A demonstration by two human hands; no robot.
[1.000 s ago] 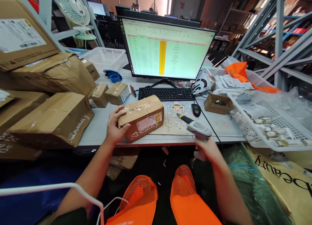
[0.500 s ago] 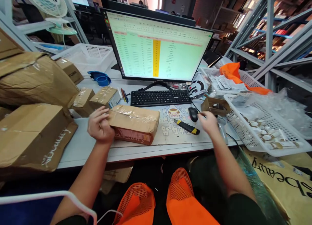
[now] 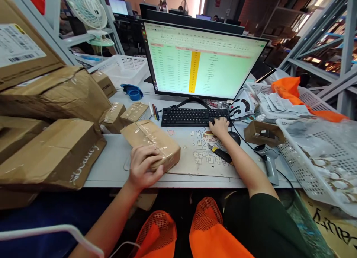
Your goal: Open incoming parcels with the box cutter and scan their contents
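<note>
My left hand [image 3: 143, 168] grips the near left side of a taped cardboard box [image 3: 158, 139], fingers over its top and thumb at the near side. The box sits turned at an angle on a printed desk mat [image 3: 195, 165]. My right hand [image 3: 219, 127] rests on the right end of a black keyboard [image 3: 186, 117], fingers spread over the keys and holding nothing. Beside my right forearm are a black mouse [image 3: 235, 137], partly covered, and a black and yellow utility knife [image 3: 221, 155]. A barcode scanner [image 3: 271, 165] lies farther right with its cable.
Behind the keyboard stands a monitor [image 3: 223, 72] showing a spreadsheet. Cardboard boxes [image 3: 47, 150] are piled at the left. A small open box [image 3: 263, 134] and a white basket [image 3: 315, 176] of packaged items line the right. A tape roll [image 3: 135, 95] lies at back left.
My right hand has put the scanner down on the right and moved to the keyboard. The box has been turned, and my left hand has shifted to its near side.
</note>
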